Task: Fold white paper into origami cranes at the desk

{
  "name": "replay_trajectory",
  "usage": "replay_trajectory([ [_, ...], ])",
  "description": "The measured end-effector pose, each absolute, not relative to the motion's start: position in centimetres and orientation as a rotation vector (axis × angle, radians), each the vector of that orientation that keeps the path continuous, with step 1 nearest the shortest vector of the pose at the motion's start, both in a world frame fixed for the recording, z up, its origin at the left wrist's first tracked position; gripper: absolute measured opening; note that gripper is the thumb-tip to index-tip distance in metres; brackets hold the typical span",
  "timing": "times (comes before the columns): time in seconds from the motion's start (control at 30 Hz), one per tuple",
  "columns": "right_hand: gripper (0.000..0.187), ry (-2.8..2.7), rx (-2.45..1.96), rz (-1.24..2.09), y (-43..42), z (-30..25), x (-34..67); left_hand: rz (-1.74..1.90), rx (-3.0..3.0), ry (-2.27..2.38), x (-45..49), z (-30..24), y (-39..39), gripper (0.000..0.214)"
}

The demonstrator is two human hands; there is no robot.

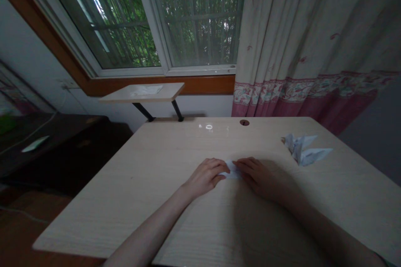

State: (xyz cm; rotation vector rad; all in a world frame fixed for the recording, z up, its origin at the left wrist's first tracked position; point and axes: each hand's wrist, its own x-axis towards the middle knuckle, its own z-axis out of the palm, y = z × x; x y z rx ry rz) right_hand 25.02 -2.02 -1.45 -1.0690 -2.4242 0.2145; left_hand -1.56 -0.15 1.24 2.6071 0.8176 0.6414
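A small piece of folded white paper (232, 171) lies on the wooden table between my two hands. My left hand (207, 176) holds its left end, fingers bent over the top and the thumb at the near edge. On the right end, the fingers of my right hand (255, 177) are closed together and press down. Both hands partly cover the paper, so its full outline is hidden. Further right on the table stands a folded paper figure (302, 150) with pointed wings, like a crane, apart from my hands.
A raised shelf (125, 91) on black legs stands at the table's back left, with white paper (147, 90) on it. A round cable hole (244, 122) sits near the back edge. Behind are a window (194, 29) and a curtain (291, 50). Dark furniture (62, 133) stands left.
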Motion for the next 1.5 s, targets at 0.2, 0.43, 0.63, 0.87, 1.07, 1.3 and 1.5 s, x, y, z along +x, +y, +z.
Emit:
replay_trajectory([
  [0.2, 0.043, -2.457, -1.045, 0.206, -2.0, -1.3, 25.0, 0.676, 2.716, 0.821, -1.3, 0.6, -0.4, 0.014],
  [0.43, 0.041, -2.446, -1.06, 0.212, -2.2, -1.1, 24.7, 0.705, 2.736, 0.846, -1.2, 0.5, -0.3, 0.013],
  [0.63, 0.039, -2.44, -1.076, 0.22, -2.4, -1.2, 24.5, 0.741, 2.765, 0.86, -1.3, 0.4, -0.3, 0.018],
  [0.87, 0.036, -2.501, -1.012, 0.252, -2.5, -0.6, 24.6, 0.75, 2.779, 0.927, -1.5, 0.4, -0.1, 0.021],
  [1.07, 0.03, -2.485, -0.979, 0.312, -2.8, 0.1, 24.6, 0.721, 2.807, 0.963, -1.5, 0.6, 0.0, 0.018],
  [1.3, 0.028, -2.432, -0.956, 0.356, -2.9, 0.1, 24.6, 0.691, 2.744, 1.07, -1.3, 0.7, -0.1, 0.013],
  [1.5, 0.034, -2.42, -0.943, 0.409, -3.1, 0.5, 24.6, 0.681, 2.602, 0.982, -0.9, 1.6, -0.9, 0.013],
])
